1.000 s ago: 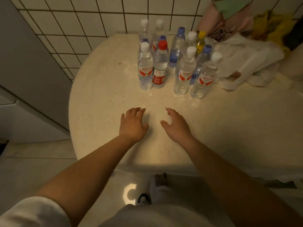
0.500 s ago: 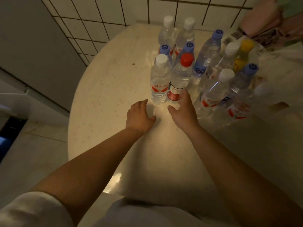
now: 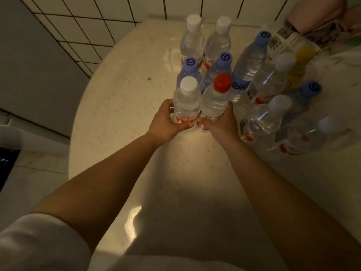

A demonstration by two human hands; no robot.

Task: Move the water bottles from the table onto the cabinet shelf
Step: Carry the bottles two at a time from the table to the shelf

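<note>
Left hand (image 3: 166, 120) wraps the base of a white-capped water bottle (image 3: 186, 102); right hand (image 3: 221, 123) wraps the base of a red-capped water bottle (image 3: 214, 102). Both bottles stand upright, touching each other, on the round cream table (image 3: 121, 106). Close behind crowd two blue-capped bottles (image 3: 218, 69) with a swirl mark on the caps, then two white-capped ones. To the right stand more bottles, one (image 3: 248, 63) labelled in blue, the lettering unreadable, and a yellow bottle (image 3: 300, 61). Tiled wall (image 3: 93, 22) behind.
</note>
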